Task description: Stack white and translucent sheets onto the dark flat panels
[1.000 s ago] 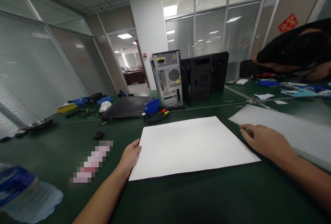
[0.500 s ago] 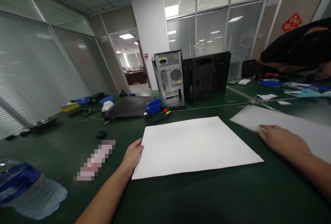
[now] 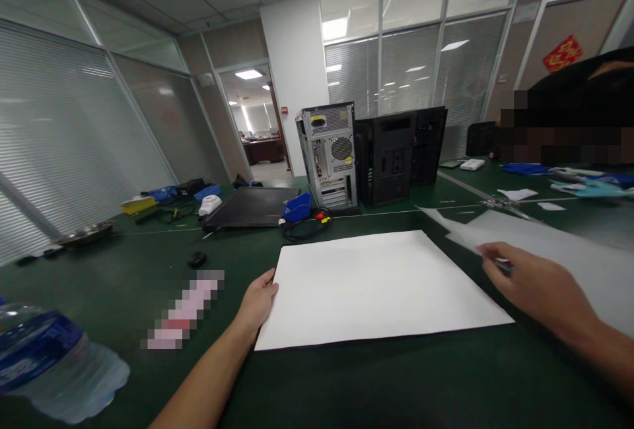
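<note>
"Where is the white panel (image 3: 384, 294) lying?"
"Set out on the bench (image 3: 396, 383); the left hand (image 3: 260, 298) is gripping its edge."
"The right hand (image 3: 537, 287)?"
"Half-curling at pale sheets (image 3: 579, 251) that seem to be waiting; I can't tell if it's pinching."

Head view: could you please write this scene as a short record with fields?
Left hand: holds the left edge of the white sheet
Right hand: at the pale sheets; its grip is unclear
Table: dark green
Behind white sheet: silver computer case, upright, beside black case
Near left corner: water bottle, blue label
</note>
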The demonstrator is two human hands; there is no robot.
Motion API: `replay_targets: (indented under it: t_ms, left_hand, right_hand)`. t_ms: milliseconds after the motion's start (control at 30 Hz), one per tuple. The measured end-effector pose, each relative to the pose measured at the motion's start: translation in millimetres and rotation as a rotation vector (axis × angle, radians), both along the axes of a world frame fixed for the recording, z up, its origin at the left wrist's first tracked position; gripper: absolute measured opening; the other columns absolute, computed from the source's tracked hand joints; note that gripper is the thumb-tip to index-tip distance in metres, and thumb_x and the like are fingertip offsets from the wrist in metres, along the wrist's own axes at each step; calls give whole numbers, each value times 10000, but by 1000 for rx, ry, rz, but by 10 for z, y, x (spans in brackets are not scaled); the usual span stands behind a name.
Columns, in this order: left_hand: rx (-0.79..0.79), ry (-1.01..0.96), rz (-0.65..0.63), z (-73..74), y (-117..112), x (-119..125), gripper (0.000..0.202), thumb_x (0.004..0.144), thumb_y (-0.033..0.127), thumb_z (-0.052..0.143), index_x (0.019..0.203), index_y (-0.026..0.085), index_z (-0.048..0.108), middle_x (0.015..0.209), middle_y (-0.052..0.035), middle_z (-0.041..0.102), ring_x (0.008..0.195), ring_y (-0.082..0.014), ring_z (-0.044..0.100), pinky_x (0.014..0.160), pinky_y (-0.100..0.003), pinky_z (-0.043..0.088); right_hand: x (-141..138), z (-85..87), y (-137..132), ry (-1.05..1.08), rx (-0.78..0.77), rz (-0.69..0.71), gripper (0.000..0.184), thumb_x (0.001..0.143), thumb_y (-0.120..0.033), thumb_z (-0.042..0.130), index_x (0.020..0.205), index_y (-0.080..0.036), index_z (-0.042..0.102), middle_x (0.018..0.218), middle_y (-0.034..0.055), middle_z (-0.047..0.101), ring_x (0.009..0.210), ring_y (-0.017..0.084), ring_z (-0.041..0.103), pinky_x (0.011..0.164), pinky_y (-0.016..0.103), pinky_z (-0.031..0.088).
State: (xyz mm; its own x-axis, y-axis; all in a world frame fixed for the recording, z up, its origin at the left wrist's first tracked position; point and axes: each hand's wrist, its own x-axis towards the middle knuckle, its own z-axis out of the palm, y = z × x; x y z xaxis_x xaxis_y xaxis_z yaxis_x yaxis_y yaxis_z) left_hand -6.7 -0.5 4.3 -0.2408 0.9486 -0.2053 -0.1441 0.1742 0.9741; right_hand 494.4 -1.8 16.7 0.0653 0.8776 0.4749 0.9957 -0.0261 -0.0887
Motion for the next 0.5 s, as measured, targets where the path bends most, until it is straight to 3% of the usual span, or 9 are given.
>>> replay_targets:
  t_ms: [100,200,267,333,500]
  left_hand:
    - [-3,-6,18,-22,14,-17,521,749,-23,502,1244,119,583,970,-101,754,692,-177,714,645,-263,532]
    - [-9,-6,35,-37,23,-27,530,747,-28,521,1251,124,577,989,-106,750,714,-178,716,651,-264,534]
    - [-9,-2,33,-32,20,-23,534,745,-29,529,1256,118,572,988,-113,749,731,-186,717,650,-268,537]
    - [-8,7,33,-19,11,-12,532,749,-30,523,1262,108,566,986,-118,749,736,-191,717,648,-269,538]
    - [-17,7,46,8,7,10,564,769,-42,492,1317,86,513,988,-128,747,710,-186,717,658,-270,543]
  right_hand:
    - [-413,-12,-165,-25,94,316,380,880,-448,438,1159,-259,612,1079,39,674,845,195,654,745,339,511]
    - [-697,-38,-278,-69,28,609,413,857,-441,490,1227,-289,593,1180,39,641,1008,219,628,873,383,506]
    - [-754,-52,-292,-64,-44,707,477,838,-468,515,1288,-312,552,1210,44,626,1067,241,604,905,419,496]
    - [-703,-69,-253,-39,-83,656,491,844,-501,495,1295,-315,546,1217,47,622,1067,254,602,909,448,492]
    - [-355,-145,-55,-12,-103,302,517,860,-587,411,1202,-258,615,1166,65,643,1013,282,609,875,499,494]
